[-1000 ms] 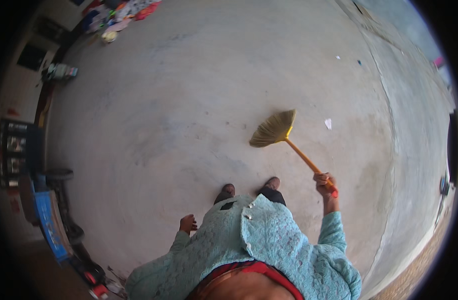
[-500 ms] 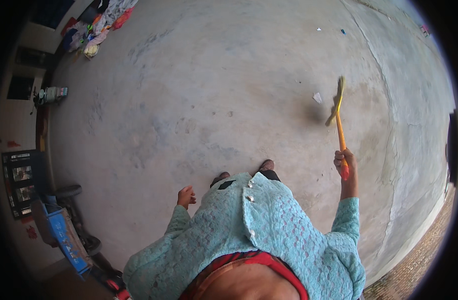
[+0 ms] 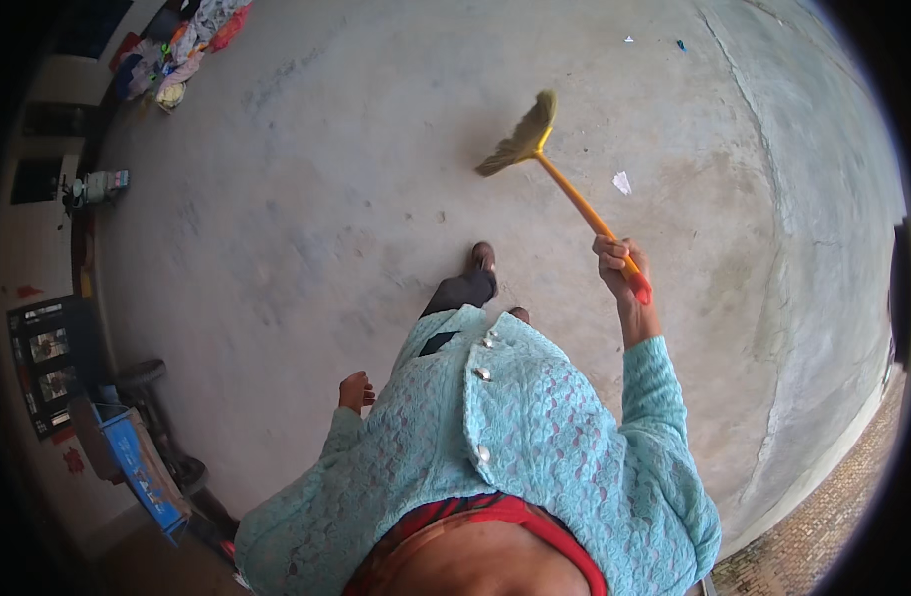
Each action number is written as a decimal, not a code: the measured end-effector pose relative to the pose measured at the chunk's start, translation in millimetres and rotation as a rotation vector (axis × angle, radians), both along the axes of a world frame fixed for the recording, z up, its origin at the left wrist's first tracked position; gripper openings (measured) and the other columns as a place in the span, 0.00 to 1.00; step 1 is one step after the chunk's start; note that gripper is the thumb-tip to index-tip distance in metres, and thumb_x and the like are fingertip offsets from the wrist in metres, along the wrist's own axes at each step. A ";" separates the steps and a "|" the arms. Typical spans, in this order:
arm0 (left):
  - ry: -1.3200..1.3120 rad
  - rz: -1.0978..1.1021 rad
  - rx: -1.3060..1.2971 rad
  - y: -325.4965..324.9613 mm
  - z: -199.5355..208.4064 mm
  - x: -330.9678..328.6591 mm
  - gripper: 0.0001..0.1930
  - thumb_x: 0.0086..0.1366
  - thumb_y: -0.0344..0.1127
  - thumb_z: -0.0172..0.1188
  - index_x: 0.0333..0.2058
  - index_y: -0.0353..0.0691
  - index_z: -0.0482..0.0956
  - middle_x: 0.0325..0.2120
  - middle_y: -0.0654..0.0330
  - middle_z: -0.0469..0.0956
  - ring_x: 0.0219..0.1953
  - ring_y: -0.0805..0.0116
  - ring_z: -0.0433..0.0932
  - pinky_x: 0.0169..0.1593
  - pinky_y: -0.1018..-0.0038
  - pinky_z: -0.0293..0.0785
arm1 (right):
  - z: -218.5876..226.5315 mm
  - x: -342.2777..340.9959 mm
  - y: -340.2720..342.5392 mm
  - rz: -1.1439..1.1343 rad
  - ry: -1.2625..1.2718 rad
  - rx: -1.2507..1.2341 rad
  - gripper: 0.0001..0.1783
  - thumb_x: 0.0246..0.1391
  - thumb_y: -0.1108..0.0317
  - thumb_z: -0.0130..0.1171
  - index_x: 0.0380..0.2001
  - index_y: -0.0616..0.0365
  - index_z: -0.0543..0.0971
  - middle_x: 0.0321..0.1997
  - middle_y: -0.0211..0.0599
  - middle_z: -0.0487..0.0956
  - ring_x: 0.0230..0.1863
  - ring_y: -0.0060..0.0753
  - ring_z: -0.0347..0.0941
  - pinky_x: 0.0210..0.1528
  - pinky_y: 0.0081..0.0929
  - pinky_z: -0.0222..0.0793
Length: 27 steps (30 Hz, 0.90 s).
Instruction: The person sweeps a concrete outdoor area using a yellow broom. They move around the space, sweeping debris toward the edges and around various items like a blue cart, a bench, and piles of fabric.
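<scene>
My right hand [image 3: 622, 263] is closed round the orange handle of a broom [image 3: 567, 185], near its red end. The broom's fan of greenish bristles [image 3: 520, 141] is spread out ahead and left of the hand, over the grey concrete floor [image 3: 326, 199]. Right of the handle lies a crumpled white scrap [image 3: 621, 183], apart from the bristles. Low beside my body, my left hand [image 3: 355, 391] hangs with its fingers curled in, and nothing shows in it.
Clothes lie heaped [image 3: 192, 50] at the far left. A three-wheeler or cart with a blue bed [image 3: 143, 477] stands at the near left, by the wall. Two small bits, one white [image 3: 628, 40] and one blue [image 3: 681, 46], lie far ahead. A crack [image 3: 744, 89] runs along the right.
The broom has swung left, its bristles now fanned out broadside. My right hand has moved left and forward with it. One foot has stepped ahead.
</scene>
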<state>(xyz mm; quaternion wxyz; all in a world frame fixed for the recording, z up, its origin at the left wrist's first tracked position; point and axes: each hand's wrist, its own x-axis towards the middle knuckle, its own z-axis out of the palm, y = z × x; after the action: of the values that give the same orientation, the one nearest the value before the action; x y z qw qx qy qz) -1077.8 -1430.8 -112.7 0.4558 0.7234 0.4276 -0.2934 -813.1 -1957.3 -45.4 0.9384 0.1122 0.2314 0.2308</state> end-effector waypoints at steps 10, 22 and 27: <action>0.095 0.374 -0.244 -54.9 -56.3 128.1 0.20 0.56 0.35 0.46 0.49 0.37 0.62 0.24 0.56 0.68 0.19 0.67 0.68 0.21 0.69 0.70 | -5.6 44.0 -105.8 0.098 0.273 -0.270 0.09 0.37 0.78 0.37 0.26 0.70 0.57 0.14 0.29 0.59 0.11 0.17 0.51 0.10 0.12 0.51; -0.075 0.317 -0.184 -58.8 -51.3 289.4 0.16 0.54 0.33 0.45 0.43 0.38 0.66 0.20 0.61 0.67 0.12 0.72 0.67 0.14 0.75 0.69 | 76.8 105.9 -82.9 0.036 0.120 -0.814 0.11 0.43 0.78 0.40 0.35 0.61 0.60 0.16 0.25 0.58 0.12 0.12 0.53 0.11 0.10 0.55; -0.151 0.429 -0.196 -86.0 -50.6 278.8 0.16 0.54 0.42 0.49 0.37 0.37 0.68 0.19 0.60 0.66 0.14 0.70 0.67 0.16 0.72 0.69 | 69.8 144.3 -65.1 -0.041 -0.040 -0.427 0.11 0.45 0.77 0.41 0.35 0.58 0.60 0.18 0.25 0.57 0.12 0.12 0.52 0.11 0.09 0.50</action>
<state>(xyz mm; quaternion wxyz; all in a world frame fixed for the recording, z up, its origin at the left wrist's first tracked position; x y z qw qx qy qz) -799.0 -1516.7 -163.3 0.6063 0.5882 0.5058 -0.1751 -668.8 -2022.3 24.4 0.9498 -0.0890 0.2539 0.1595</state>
